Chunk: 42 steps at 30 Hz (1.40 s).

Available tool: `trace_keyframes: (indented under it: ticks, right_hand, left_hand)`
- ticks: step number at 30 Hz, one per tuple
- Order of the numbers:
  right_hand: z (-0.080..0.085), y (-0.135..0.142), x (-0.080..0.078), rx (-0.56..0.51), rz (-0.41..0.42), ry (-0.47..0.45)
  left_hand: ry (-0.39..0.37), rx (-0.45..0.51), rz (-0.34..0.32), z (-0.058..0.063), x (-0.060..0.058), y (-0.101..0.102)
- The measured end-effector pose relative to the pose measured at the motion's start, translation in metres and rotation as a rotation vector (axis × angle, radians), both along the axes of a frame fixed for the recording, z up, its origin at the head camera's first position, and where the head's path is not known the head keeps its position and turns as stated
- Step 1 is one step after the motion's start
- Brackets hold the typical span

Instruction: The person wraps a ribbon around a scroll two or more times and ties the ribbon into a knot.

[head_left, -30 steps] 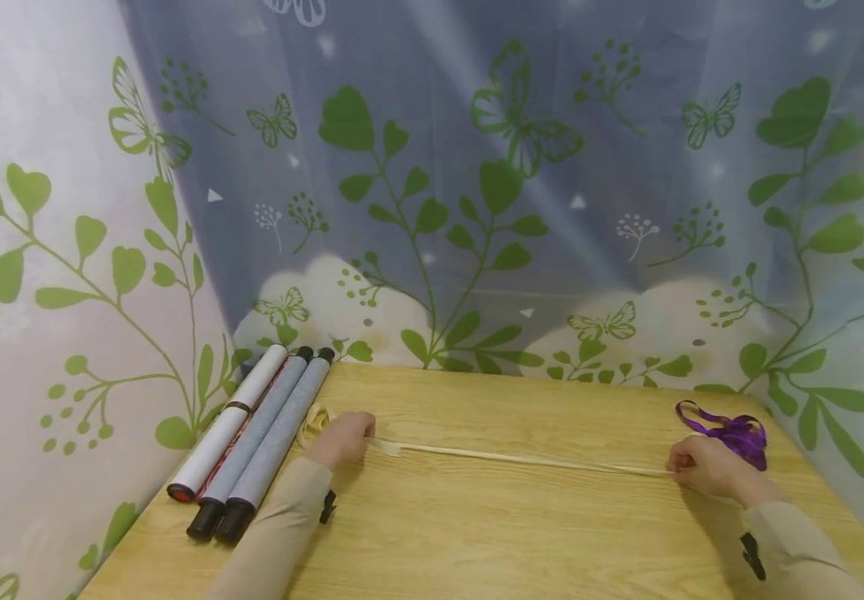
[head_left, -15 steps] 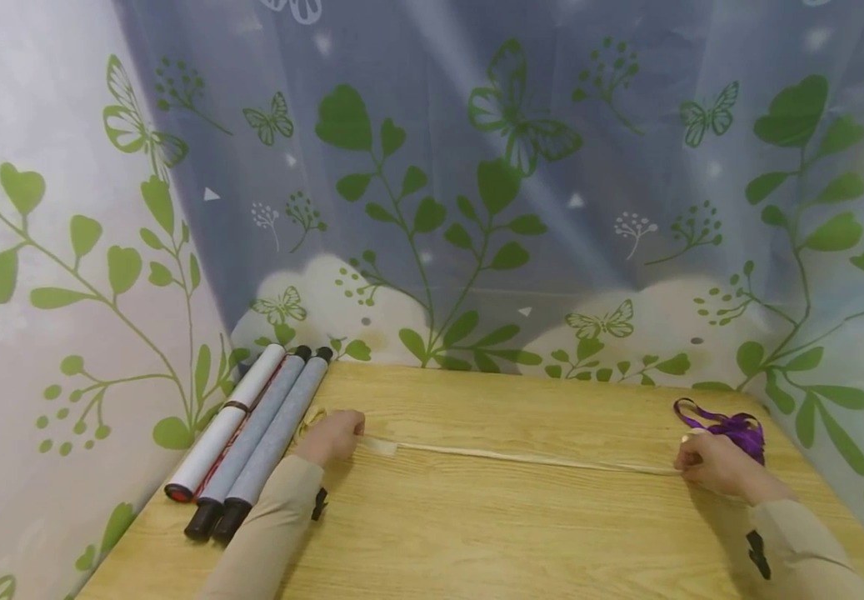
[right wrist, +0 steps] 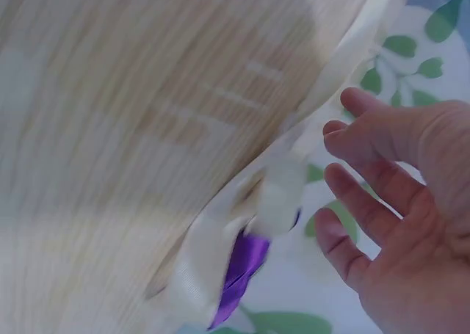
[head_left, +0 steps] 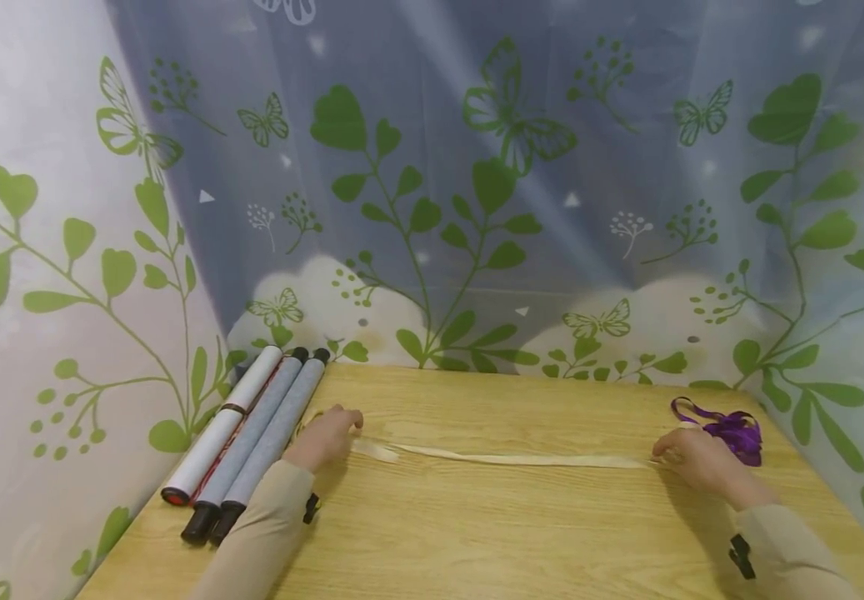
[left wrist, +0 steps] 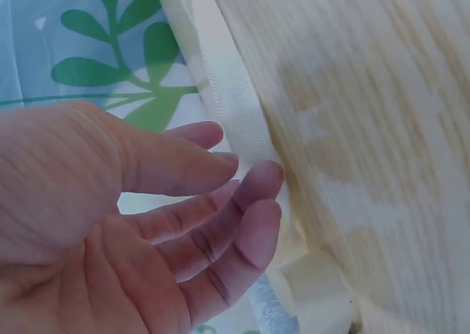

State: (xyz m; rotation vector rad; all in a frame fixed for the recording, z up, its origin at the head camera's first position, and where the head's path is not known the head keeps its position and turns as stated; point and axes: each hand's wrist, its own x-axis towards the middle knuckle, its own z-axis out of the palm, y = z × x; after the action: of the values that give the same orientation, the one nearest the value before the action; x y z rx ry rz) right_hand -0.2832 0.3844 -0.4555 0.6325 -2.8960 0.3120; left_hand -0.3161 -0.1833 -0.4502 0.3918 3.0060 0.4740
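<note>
A cream ribbon (head_left: pixel 521 459) stretches across the wooden table between the two hands, slightly slack and wavy. The left hand (head_left: pixel 322 437) hovers by its left end; the left wrist view shows loosely bent fingers (left wrist: pixel 261 227) with nothing between them and the ribbon (left wrist: pixel 239 103) passing behind. A loop of the same ribbon (left wrist: pixel 316 290) sits below those fingers. At the other end is the right hand (head_left: pixel 701 462), its spread fingers (right wrist: pixel 341 242) holding nothing. Beside them in the right wrist view lie the ribbon's folds (right wrist: pixel 275 194) and a bunched purple ribbon (right wrist: pixel 242 271).
On the table's left side lie a white roll (head_left: pixel 223 425) with a dark band and two grey-blue rolls (head_left: pixel 255 442) with black ends, something red between them. Leaf-printed curtain (head_left: pixel 432 208) hangs behind the wooden table (head_left: pixel 476 533) and at both sides.
Both hands have let go of the cream ribbon, which was drawn straight between them and now sags. The left hand has shifted slightly left; the right hand has come a little left too.
</note>
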Motion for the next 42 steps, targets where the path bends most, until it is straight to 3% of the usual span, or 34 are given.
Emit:
trace_keyframes:
  ticks: [4, 11, 17, 22, 26, 31, 38, 42]
  right_hand:
    - [0.001, -0.017, 0.001, -0.036, 0.034, -0.003]
    - [0.008, -0.045, 0.003, -0.076, 0.077, -0.082]
    - [0.008, -0.061, 0.002, -0.121, 0.059, -0.121]
    - [0.005, -0.066, 0.0, -0.14, 0.055, -0.135]
    - [0.004, -0.071, 0.002, -0.146, 0.029, -0.14]
    - [0.003, -0.075, 0.005, -0.159, -0.01, -0.124]
    - [0.0, -0.079, 0.005, -0.134, -0.027, -0.116]
    - [-0.001, -0.081, 0.004, -0.141, -0.01, -0.113]
  left_hand:
    - [0.041, -0.002, -0.022, 0.005, 0.003, -0.003]
    - [0.119, -0.112, -0.065, 0.018, 0.01, -0.016]
    - [0.068, -0.132, -0.116, 0.026, 0.017, -0.023]
    - [0.003, -0.118, -0.12, 0.037, 0.021, -0.026]
    - [0.013, -0.083, -0.143, 0.044, 0.026, -0.034]
    - [0.064, -0.09, -0.181, 0.042, 0.028, -0.047]
    - [-0.005, -0.096, -0.107, 0.045, 0.029, -0.06]
    - [0.029, -0.129, -0.077, 0.048, 0.029, -0.068]
